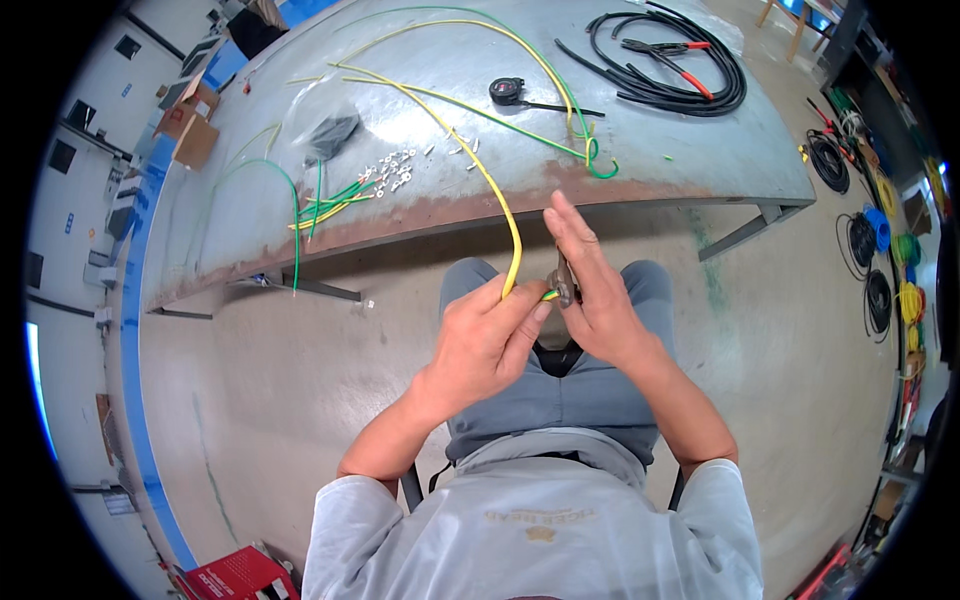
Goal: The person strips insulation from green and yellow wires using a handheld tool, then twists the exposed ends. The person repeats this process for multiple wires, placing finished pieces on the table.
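My left hand [490, 340] pinches the end of a long yellow-green wire [490, 180] that runs from my lap up onto the grey metal table [400, 215]. My right hand [595, 290] grips a small dark plier-like tool [563, 280], whose jaws meet the wire's tip right beside my left fingertips. Both hands are held above my knees, just in front of the table's rusty front edge. On the table lie several short green-yellow wire pieces [335, 200] and a scatter of small metal terminals [390, 172].
A tape measure [508, 90] and a coil of black cable [680, 60] with red-handled pliers [670, 48] lie at the table's far side. Cable reels [880, 270] stand on the floor at right. Cardboard boxes [190, 125] sit far left, a red box [235, 575] near my left.
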A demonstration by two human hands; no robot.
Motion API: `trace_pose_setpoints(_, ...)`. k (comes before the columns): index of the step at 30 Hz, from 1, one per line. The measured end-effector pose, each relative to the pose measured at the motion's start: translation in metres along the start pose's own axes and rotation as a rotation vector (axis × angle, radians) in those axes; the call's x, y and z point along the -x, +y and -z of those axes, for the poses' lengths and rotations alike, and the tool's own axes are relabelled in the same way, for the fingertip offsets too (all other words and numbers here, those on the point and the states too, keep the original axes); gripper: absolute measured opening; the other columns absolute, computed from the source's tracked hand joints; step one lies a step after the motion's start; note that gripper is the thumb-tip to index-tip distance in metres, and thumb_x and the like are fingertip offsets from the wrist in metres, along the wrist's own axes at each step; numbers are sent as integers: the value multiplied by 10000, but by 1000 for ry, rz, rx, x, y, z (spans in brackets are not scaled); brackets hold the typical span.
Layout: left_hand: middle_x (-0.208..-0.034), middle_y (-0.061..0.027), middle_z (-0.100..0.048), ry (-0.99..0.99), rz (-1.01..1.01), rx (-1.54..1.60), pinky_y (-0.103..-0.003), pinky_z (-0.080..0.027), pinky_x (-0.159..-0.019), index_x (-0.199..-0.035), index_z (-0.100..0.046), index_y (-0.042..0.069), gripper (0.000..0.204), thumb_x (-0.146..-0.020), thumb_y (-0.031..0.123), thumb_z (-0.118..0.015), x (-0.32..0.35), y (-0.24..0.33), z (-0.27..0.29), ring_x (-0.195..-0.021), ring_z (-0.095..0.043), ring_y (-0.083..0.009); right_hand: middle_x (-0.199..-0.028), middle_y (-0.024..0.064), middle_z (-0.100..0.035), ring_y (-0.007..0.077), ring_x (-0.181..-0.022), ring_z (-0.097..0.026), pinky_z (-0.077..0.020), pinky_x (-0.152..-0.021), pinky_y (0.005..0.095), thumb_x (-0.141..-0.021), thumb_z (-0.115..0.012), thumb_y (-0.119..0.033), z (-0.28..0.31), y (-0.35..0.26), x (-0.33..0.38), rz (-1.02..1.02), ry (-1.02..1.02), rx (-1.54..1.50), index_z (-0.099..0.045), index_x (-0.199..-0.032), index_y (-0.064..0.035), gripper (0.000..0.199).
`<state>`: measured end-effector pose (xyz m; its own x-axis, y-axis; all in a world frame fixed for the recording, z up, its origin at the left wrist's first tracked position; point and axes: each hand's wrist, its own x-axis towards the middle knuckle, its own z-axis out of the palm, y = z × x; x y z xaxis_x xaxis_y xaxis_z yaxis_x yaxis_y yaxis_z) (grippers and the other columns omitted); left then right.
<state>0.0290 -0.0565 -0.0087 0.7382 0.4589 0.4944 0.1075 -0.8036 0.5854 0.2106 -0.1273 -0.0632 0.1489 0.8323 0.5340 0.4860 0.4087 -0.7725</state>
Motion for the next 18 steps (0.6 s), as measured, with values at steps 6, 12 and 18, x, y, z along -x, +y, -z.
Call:
trace_pose_setpoints(6,-854,-136,-601,17,-18,80,-411,-481,-581,-1094,-672,-1,155,-947,28,-715,6,-9,0,-673,-611,-318,-1718,237,-256,436,-1526,-382,-398,-1203,482,-709,-528,196,1,9,-8,141,-50,107,-362,-1644,-73,987)
trace_pose_setpoints(12,-844,-136,-581,-42,4,79,-435,-495,-587,-1067,-658,-1,159,-937,44,-739,5,-8,8,-693,-626,-343,-1697,233,-305,441,-1496,-421,-415,-1187,478,-714,-572,199,-7,15,-11,161,-30,132,-410,-1622,-86,965)
trace_pose_setpoints(18,-870,-148,-599,-134,19,73,-455,-518,-606,-1002,-634,-8,141,-931,59,-736,-1,-3,27,-710,-643,-366,-1619,216,-424,434,-1394,-516,-474,-1122,477,-752,-607,200,-11,12,-12,152,-16,224,-476,-1583,-103,894)
